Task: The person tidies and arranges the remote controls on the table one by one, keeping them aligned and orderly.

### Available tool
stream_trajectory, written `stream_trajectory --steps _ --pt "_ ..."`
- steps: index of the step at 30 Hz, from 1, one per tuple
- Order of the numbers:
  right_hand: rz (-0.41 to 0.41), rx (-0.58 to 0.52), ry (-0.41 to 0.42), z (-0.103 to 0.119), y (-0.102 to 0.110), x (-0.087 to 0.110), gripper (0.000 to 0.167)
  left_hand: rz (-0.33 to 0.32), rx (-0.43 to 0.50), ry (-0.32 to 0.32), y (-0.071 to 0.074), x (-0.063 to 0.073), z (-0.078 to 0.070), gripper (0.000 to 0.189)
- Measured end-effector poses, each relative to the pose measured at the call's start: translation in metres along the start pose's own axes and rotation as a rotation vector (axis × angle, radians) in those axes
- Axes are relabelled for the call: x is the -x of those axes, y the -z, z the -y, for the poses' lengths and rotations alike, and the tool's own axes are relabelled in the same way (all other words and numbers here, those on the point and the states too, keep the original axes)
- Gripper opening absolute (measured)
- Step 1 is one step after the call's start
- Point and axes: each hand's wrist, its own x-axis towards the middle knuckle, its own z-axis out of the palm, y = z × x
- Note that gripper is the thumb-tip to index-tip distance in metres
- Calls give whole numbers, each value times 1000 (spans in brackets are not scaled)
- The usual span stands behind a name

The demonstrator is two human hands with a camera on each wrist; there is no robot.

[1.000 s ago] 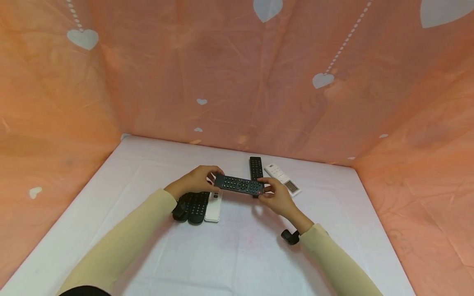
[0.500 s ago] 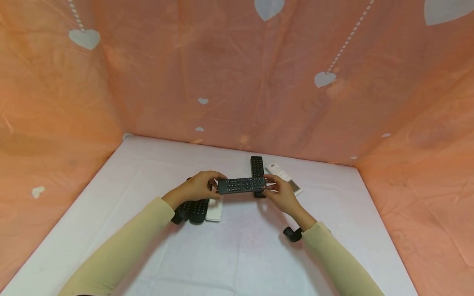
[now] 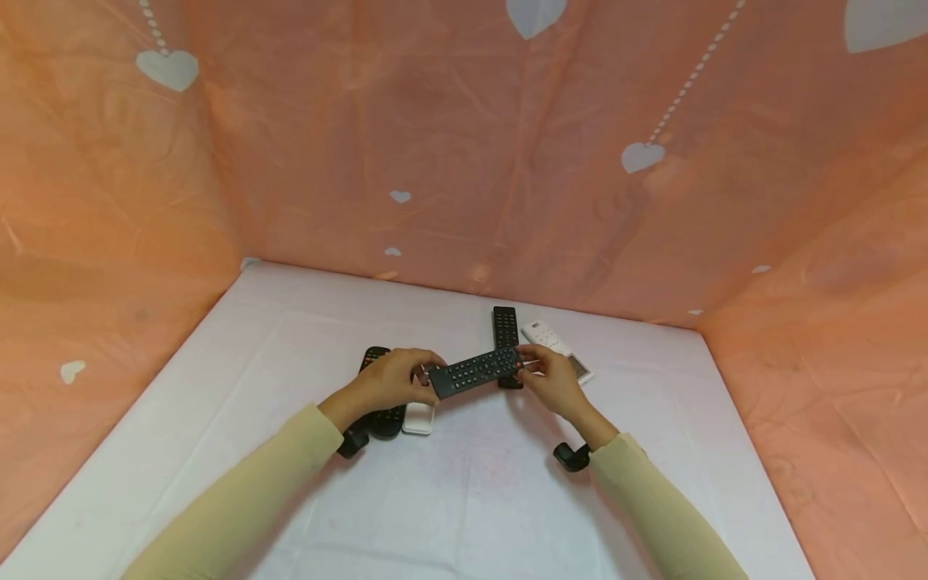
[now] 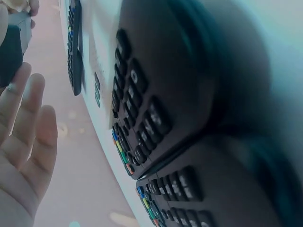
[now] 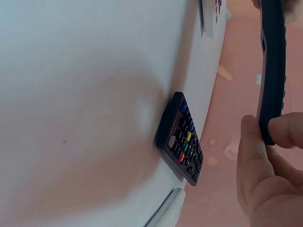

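Your L hand (image 3: pixel 395 379) pinches the left end of a black remote (image 3: pixel 477 372), thumb vs. fingers; your R hand (image 3: pixel 554 385) pinches its right end, by the red btn. Remote's held up off the white tabletop (image 3: pixel 464 499), btns up, angled w/ left end nearer you, right end farther. Under/beside your L hand, left side of table: two black remotes side by side, the right one (image 3: pixel 387 423) and the left one (image 4: pixel 227 175), plus a white remote (image 3: pixel 418 420) just right of them, mostly covered by the hand. Far side, past the held one: another black remote (image 3: pixel 506 322), lying flat. Just right of that, a white remote w/ screen (image 3: pixel 547 334), slanted, screen end nearer you, part hidden behind your R hand.
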Motion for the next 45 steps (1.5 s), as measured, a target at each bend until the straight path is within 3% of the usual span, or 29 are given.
stream_trajectory --steps 7,14,22,26,31,45 --pt "16 -10 -9 5 -2 -1 41 -14 -15 -33 -5 7 -6 47" --pt "15 -13 -26 34 -1 6 36 -30 -73 -67 -11 12 -9 42" --pt "5 -44 -59 8 -5 -6 35 -53 -83 -98 -22 19 -15 37" --pt "7 -36 -41 5 -6 -11 34 -90 -99 -78 -26 20 -19 38" --pt "10 -3 -24 5 -6 -15 31 -111 -127 -5 -31 21 -24 41" --pt "108 156 88 15 -22 -37 26 -179 -212 113 -44 29 -41 46"
